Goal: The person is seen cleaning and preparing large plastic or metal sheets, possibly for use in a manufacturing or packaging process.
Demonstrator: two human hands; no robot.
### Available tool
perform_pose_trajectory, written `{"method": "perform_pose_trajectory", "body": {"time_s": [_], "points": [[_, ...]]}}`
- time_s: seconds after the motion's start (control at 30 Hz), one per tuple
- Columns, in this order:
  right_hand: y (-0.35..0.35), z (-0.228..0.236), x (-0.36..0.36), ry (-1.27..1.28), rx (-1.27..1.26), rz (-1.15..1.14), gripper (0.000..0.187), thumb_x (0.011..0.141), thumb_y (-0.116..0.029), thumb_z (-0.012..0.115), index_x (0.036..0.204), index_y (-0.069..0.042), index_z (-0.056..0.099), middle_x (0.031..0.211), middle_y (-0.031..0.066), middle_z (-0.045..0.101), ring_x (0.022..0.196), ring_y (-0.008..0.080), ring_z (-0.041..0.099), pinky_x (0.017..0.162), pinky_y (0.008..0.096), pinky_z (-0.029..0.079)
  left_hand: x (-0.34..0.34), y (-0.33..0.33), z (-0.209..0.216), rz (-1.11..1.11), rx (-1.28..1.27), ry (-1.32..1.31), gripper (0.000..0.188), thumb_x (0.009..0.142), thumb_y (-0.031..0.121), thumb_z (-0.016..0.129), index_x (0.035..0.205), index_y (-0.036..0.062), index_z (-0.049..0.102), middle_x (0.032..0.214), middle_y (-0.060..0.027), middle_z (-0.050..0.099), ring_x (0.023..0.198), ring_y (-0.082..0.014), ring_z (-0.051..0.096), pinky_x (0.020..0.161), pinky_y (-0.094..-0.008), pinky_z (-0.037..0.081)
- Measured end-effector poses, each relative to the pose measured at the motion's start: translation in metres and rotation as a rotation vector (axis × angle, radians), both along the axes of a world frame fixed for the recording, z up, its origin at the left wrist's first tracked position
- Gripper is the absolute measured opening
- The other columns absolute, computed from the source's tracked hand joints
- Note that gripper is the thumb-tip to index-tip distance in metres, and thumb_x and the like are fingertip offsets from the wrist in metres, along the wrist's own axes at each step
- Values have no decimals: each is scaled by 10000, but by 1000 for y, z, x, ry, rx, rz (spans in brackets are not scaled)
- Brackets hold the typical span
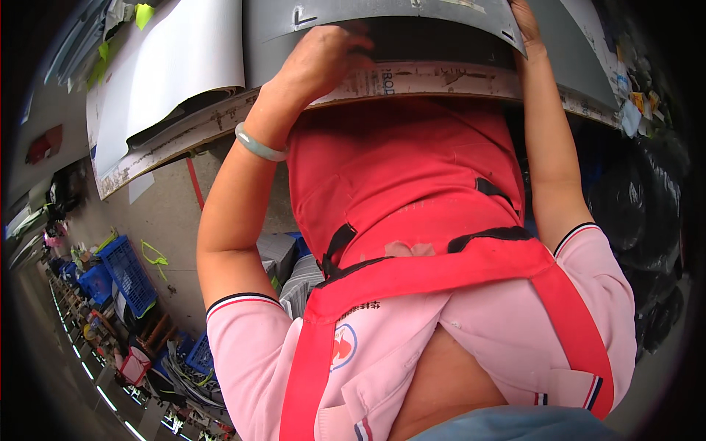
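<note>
Head view: both hands grip a curved grey sheet [382, 18], edges dark.

**Even daylight, heavy fisheye warp**

Soft, bright light fills the scene without hard shadows. The white sheet [176, 66] at upper left is nearly blown out. A black vignette rings the frame, and straight edges bow strongly toward it. The left hand [323, 59] is motion-blurred; the red apron [412, 184] stays fairly sharp.
</note>
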State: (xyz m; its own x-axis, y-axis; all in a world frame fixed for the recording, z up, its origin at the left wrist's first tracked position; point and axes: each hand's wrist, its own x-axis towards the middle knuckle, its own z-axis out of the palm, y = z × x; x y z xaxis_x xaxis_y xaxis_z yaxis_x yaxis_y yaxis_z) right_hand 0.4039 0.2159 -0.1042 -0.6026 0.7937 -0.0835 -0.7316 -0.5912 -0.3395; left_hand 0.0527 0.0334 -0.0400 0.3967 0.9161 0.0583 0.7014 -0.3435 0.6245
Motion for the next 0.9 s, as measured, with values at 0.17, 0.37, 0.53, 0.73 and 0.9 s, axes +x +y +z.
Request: {"method": "perform_pose_trajectory", "body": {"time_s": [0.17, 0.37, 0.53, 0.73, 0.9], "points": [[-9, 13, -7, -312, 121, -120, 491, 987, -356, 686, 1319, 2, 630, 1178, 167, 736, 1046, 272, 723, 947, 422, 579, -2, -4, 1, -10, 27, 48, 259, 874, 114, 762, 1121, 37, 754, 1296, -108, 681, 1023, -292, 710, 882, -370, 570], [-7, 10, -2, -357, 138, -196, 518, 973, -374, 700, 1317, 8, 632, 1188, 177, 731, 1053, 275, 722, 958, 421, 575, -4, 0, -1, -88, 80, 20, 226, 880, 90, 736, 1095, 23, 751, 1355, -116, 645, 1021, -309, 707, 888, -379, 569], [-10, 13, -7, -353, 108, -159, 522, 971, -383, 703, 1315, 3, 636, 1180, 172, 735, 1041, 270, 724, 943, 411, 578, -1, -8, 2, -81, 132, 93, 214, 920, 101, 679, 1112, 37, 748, 1264, -160, 686, 1005, -361, 699, 882, -402, 567], [3, -2, 11, 260, -146, 204, 524, 967, -404, 706, 1310, -12, 643, 1159, 154, 740, 1003, 259, 724, 932, 404, 577, 61, -2, -3, -150, 249, 94, 318, 881, 206, 718, 1168, 70, 738, 973, -205, 729, 929, -396, 701, 839, -454, 570], [-3, 5, -8, -102, 1, 2, 543, 950, -424, 724, 1305, -21, 648, 1160, 149, 740, 995, 252, 724, 929, 401, 577, 98, 17, -21, -121, 313, -94, 357, 852, 260, 774, 1131, 41, 735, 1032, -177, 719, 947, -398, 681, 837, -443, 553]]}}
